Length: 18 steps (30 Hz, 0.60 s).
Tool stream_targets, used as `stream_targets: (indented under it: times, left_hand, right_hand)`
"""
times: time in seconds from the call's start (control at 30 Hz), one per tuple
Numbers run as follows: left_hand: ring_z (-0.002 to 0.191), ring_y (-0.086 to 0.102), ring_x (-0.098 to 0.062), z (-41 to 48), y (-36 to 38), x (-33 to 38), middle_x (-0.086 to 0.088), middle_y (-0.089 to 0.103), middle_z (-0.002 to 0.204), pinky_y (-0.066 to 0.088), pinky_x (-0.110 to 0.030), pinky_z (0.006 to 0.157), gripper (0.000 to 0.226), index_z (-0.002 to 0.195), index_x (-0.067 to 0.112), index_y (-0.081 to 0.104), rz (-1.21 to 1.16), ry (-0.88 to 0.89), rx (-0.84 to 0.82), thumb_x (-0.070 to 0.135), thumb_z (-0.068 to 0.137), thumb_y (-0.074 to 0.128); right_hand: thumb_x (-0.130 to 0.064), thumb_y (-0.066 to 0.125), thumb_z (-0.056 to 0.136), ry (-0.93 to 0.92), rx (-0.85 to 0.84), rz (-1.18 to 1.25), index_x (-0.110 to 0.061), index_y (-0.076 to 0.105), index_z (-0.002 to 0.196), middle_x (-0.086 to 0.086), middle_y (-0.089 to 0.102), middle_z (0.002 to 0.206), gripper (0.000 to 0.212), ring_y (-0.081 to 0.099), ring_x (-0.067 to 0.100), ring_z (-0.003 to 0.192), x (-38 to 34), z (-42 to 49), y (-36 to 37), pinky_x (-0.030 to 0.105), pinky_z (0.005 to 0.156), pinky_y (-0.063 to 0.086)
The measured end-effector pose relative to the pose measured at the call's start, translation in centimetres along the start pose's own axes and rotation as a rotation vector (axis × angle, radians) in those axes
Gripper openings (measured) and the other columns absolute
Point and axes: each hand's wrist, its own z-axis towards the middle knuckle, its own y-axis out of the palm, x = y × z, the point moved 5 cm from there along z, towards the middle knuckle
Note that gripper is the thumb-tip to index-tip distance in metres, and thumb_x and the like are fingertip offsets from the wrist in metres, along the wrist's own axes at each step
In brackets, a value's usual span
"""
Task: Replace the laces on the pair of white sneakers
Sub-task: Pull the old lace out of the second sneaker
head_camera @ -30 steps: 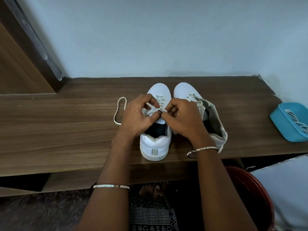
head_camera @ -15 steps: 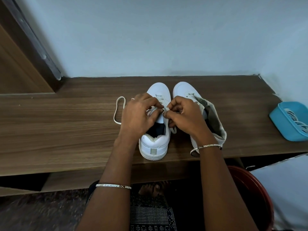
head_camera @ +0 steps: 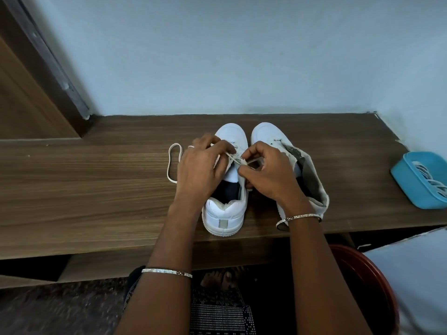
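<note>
Shelf [head_camera: 96, 189] of brown wood is set along a pale wall [head_camera: 242, 56], and a red tub [head_camera: 362, 274] is seen below its near right edge. Two white shoes are placed side by side at the middle, toes to the wall: the left sneaker [head_camera: 225, 213], and the right sneaker [head_camera: 266, 134], whose upper is spread open. A blue basket [head_camera: 416, 182] is set at the right end. Over the left sneaker's eyelets a white lace [head_camera: 168, 165] is pinched by the curled fingers of the left hand [head_camera: 200, 170] and the right hand [head_camera: 271, 172]; its slack is looped on the shelf to the left.
</note>
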Motion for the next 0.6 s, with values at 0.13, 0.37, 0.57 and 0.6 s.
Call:
stream_targets:
  times: [0.13,0.37,0.57,0.6]
  left_hand:
    - [0.09,0.061,-0.023,0.1,0.1,0.1,0.002,0.065,0.101,0.043,-0.035,0.071,0.019,0.099,0.028,0.076,0.002,0.077,-0.004,0.02,0.087,0.064]
    - [0.072,0.061,-0.023,-0.1,-0.6,-0.6,0.002,0.069,0.079,0.044,-0.036,0.063,0.019,0.09,0.017,0.07,-0.084,-0.124,0.15,0.029,0.096,0.057]
    - [0.066,0.059,-0.01,-0.8,-0.2,-3.7,0.007,0.068,0.075,0.047,-0.028,0.062,0.021,0.089,0.015,0.072,-0.729,-0.637,0.309,0.022,0.097,0.054]
    - [0.065,0.056,-0.011,-0.9,-0.2,-3.9,0.005,0.068,0.076,0.046,-0.026,0.06,0.021,0.087,0.015,0.072,-0.802,-0.699,0.317,0.017,0.098,0.053]
  right_hand:
    - [-0.019,0.077,0.077,-0.013,0.008,0.005,-0.02,0.065,0.085,-0.004,0.07,0.081,0.014,0.07,0.019,0.059,-0.1,0.0,0.0,0.047,0.058,0.062]
    - [-0.022,0.075,0.074,-0.045,0.022,-0.012,-0.025,0.063,0.075,-0.012,0.068,0.078,0.013,0.068,0.016,0.068,-0.2,0.1,0.1,0.049,0.065,0.061]
    - [-0.026,0.076,0.07,-0.015,0.028,-0.032,-0.029,0.063,0.075,-0.011,0.068,0.076,0.015,0.07,0.017,0.069,0.2,0.2,0.1,0.048,0.068,0.061]
    - [-0.027,0.076,0.069,-0.009,0.03,-0.033,-0.029,0.062,0.076,-0.009,0.068,0.075,0.015,0.07,0.018,0.068,0.3,0.3,0.1,0.049,0.067,0.061]
